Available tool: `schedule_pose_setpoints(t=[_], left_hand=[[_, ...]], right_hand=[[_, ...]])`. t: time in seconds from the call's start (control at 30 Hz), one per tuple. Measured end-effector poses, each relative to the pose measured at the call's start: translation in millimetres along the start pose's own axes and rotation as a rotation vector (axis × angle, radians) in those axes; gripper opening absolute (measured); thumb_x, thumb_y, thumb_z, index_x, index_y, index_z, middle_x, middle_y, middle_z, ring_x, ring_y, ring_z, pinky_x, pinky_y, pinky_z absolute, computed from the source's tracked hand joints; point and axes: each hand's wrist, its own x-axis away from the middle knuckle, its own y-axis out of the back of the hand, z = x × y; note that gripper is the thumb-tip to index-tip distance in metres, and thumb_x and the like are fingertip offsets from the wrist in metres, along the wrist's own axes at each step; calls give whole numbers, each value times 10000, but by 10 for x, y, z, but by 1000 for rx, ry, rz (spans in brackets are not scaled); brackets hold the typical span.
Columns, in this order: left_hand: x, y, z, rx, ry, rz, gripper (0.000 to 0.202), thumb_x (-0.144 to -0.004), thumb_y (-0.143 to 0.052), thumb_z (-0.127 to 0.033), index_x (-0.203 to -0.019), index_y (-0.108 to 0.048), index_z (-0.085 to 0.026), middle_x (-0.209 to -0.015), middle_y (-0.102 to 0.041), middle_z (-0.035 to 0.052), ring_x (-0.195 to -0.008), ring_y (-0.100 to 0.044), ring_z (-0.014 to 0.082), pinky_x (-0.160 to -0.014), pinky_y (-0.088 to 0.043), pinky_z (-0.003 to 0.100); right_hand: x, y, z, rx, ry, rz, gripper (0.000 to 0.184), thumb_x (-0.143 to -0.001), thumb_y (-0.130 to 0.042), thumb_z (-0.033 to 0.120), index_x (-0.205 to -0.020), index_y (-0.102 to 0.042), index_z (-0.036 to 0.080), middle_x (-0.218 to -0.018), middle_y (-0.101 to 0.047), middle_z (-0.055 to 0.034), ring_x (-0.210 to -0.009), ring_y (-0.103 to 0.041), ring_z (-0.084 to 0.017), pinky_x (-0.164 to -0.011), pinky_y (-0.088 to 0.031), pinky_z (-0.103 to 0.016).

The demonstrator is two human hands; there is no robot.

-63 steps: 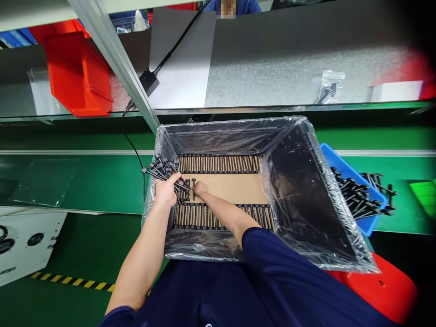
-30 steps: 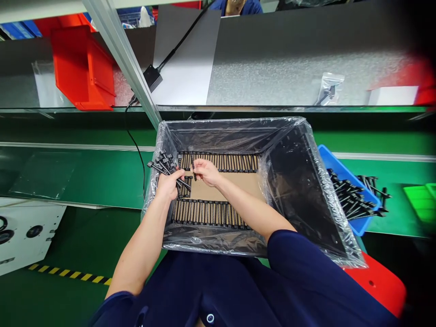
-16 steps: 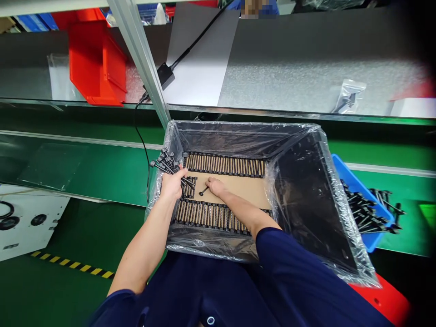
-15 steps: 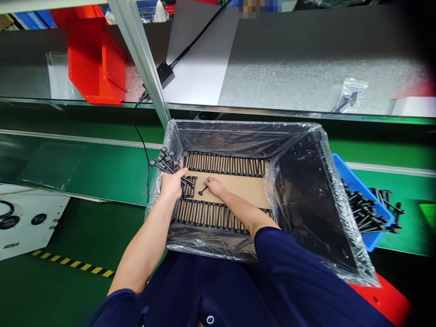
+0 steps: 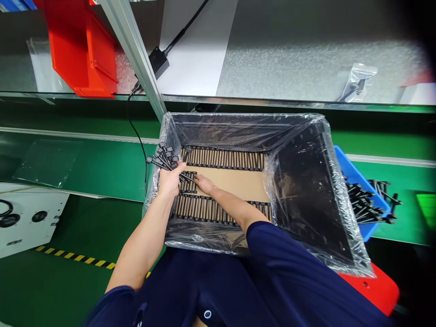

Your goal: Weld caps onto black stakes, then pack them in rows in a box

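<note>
My left hand (image 5: 170,179) grips a bunch of black rods with thick heads (image 5: 165,154), their heads fanned out up and to the left. My right hand (image 5: 204,183) reaches into a plastic-lined black bin (image 5: 303,190), its fingertips pinched at the right end of a short middle row of the same rods (image 5: 187,182). The rod at those fingertips stands in line with the row and is partly hidden by the fingers. Full rows of rods lie along the far side (image 5: 221,158) and near side (image 5: 207,210) of the cardboard sheet (image 5: 235,184).
To the right, a blue tray (image 5: 369,229) holds many more black rods, some sticking out over its edge. A metal post (image 5: 136,54) and a shelf with a red bin (image 5: 81,54) stand behind. A black cable (image 5: 134,127) hangs left of the bin.
My right hand has moved left, bringing its rod from a slant over the cardboard to the end of the middle row. The left hand keeps its bunch. The view has shifted slightly.
</note>
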Motion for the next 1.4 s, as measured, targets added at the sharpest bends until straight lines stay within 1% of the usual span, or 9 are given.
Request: schedule_pose_setpoints(t=[0.1, 0.23, 0.33, 0.47, 0.63, 0.83, 1.03, 1.17, 1.4], left_hand=[[-16, 2, 10, -7, -4, -4, 368, -500, -898, -253, -809, -716, -168, -831, -718, 18, -789, -648, 159, -853, -493, 316], [-43, 9, 25, -6, 7, -11, 373, -488, -897, -254, -791, -698, -163, -787, -691, 3, -726, -624, 138, -812, -490, 305], [-31, -5, 28, 20, 36, 5, 378, -487, -893, -254, -786, -682, -157, -749, -666, -13, -668, -599, 119, -752, -485, 292], [29, -54, 27, 28, 72, 54, 416, -452, -910, -244, -781, -677, -143, -729, -669, -5, -637, -597, 121, -709, -480, 296], [67, -86, 23, 29, 81, 79, 404, -449, -912, -235, -793, -727, -130, -826, -733, 49, -741, -651, 159, -788, -501, 327], [49, -77, -38, -7, 72, 41, 302, -507, -874, -230, -741, -721, -119, -727, -709, 53, -625, -616, 130, -649, -474, 279], [57, -91, -69, 11, 88, 2, 351, -519, -864, -263, -791, -689, -126, -831, -742, 87, -570, -630, 127, -535, -454, 250], [60, -90, -89, 42, 135, 11, 361, -500, -853, -228, -781, -644, -141, -789, -712, 48, -587, -646, 132, -531, -447, 234], [61, -118, -129, 84, 192, -30, 281, -520, -790, -157, -752, -632, -150, -740, -650, -1, -548, -609, 111, -501, -452, 238]], right_hand=[[25, 72, 57, -64, -34, 3, 286, -990, -442, 91, -1096, -707, 102, -1244, -614, -168, -1135, -544, -240, -1061, -430, -346], [75, 269, 152, -378, -154, -169, 172, -940, -534, 120, -968, -704, 117, -1144, -655, -148, -1049, -594, -232, -991, -482, -362], [115, 555, 335, -803, -205, -315, 247, -992, -497, 301, -1018, -679, 136, -970, -678, -90, -834, -630, -176, -796, -547, -315], [204, 1049, 724, -1472, -60, -452, 453, -897, -590, 585, -1081, -666, 178, -890, -653, -34, -669, -592, -123, -560, -508, -227], [254, 1391, 961, -1588, -38, -569, 384, -777, -750, 558, -852, -646, 195, -768, -601, 5, -678, -559, -113, -504, -465, -177], [75, 1093, 392, -1520, -326, -618, 283, -899, -647, 482, -883, -569, 211, -756, -618, 11, -574, -546, -88, -489, -478, -174], [117, 412, 49, -874, -816, -61, 184, -995, -507, 241, -825, -546, 184, -605, -601, 2, -513, -605, -125, -529, -534, -231], [36, 192, 72, -751, -828, -22, 199, -976, -554, 257, -800, -586, 170, -608, -641, -56, -582, -647, -160, -581, -523, -242], [-133, 214, 132, -581, -779, 51, 196, -932, -642, 302, -888, -673, 114, -977, -720, -214, -916, -697, -273, -743, -529, -314]])
